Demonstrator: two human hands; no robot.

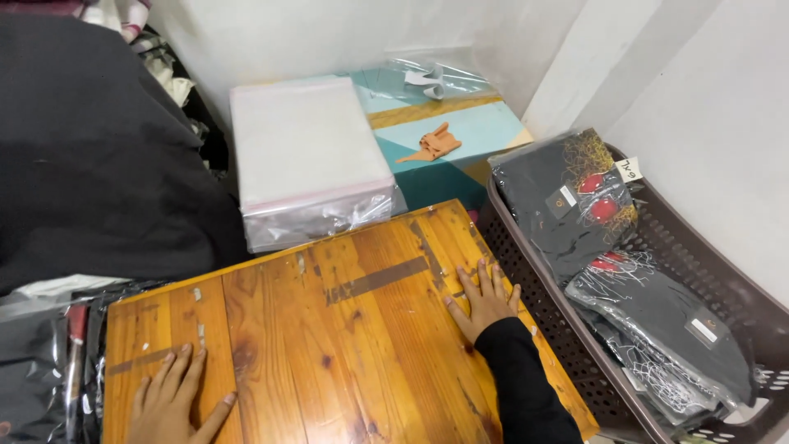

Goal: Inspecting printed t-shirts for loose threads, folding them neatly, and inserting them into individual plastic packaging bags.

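Note:
An orange-brown wooden board (329, 329) with tape marks lies in front of me. My left hand (177, 399) rests flat on its near left part, fingers spread, holding nothing. My right hand (483, 300), in a black sleeve, presses flat on the board's right side close to the edge, also with nothing in it.
A brown perforated basket (542, 296) at the right holds black garments in clear bags (575, 197). Behind the board sits a stack of clear plastic bags (308, 156) on a teal and tan surface (485, 131) with an orange scrap (433, 144). A dark cloth pile (90, 148) fills the left.

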